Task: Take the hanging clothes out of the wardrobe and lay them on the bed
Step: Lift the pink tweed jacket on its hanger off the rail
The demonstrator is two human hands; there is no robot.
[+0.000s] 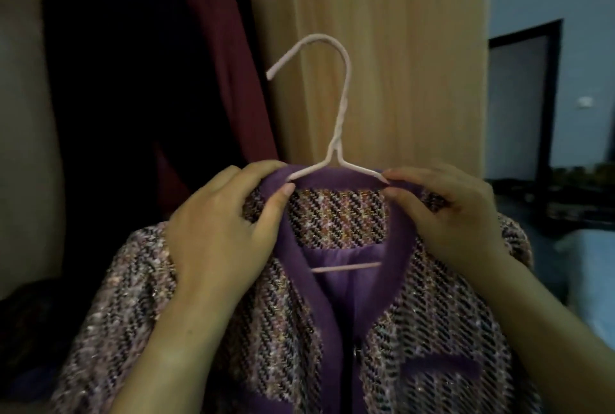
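Note:
A purple tweed jacket (416, 323) with a violet collar trim hangs on a pale pink wire hanger (342, 107), held up in front of me. The hanger's hook points up and is free of any rail. My left hand (219, 230) pinches the collar and the hanger's left shoulder between thumb and fingers. On the other side, my right hand (446, 214) pinches the collar at the hanger's right shoulder. The lower bar of the hanger shows inside the neck opening.
Dark and maroon garments (206, 57) hang in the wardrobe at the left. A light wooden wardrobe panel (399, 47) stands right behind the hanger. A pale bed edge (585, 267) shows at the far right, below a dark doorway (522, 97).

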